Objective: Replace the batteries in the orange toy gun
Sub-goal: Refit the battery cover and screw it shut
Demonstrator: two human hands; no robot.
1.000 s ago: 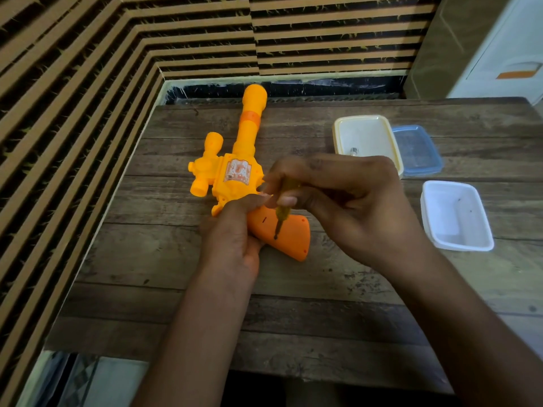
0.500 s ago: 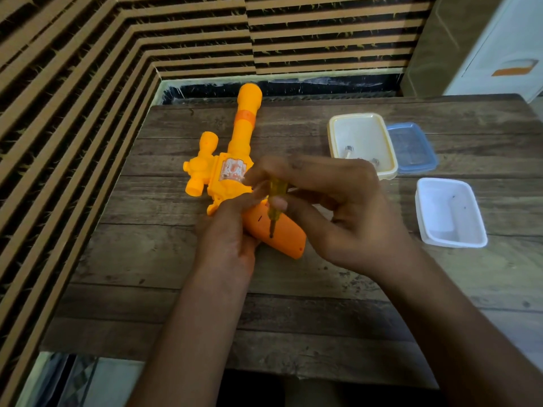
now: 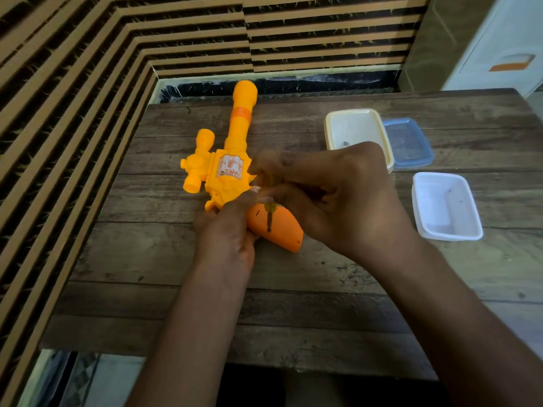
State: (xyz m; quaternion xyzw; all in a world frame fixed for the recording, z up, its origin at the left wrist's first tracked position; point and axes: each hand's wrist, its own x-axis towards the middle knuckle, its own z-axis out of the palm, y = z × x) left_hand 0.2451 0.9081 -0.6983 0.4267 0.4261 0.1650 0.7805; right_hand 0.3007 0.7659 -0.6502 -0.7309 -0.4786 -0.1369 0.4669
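Observation:
The orange toy gun point(image 3: 232, 171) lies flat on the wooden table point(image 3: 293, 289), barrel pointing away from me, grip towards me. My left hand point(image 3: 226, 230) holds the gun where the body meets the grip, thumb on top. My right hand point(image 3: 332, 195) is closed round a small screwdriver point(image 3: 269, 214) with a yellowish handle. The dark shaft stands nearly upright with its tip on the orange grip point(image 3: 279, 230). The fingers hide most of the handle.
A cream container point(image 3: 352, 127) with a small metal piece inside sits behind my right hand, a blue lid point(image 3: 408, 142) beside it. A white tub point(image 3: 446, 207) stands to the right. Slatted walls close in the table's left and far sides.
The hands, gun and screwdriver stay put; my right hand's fingers have shifted slightly around the screwdriver handle. The view has drifted a little.

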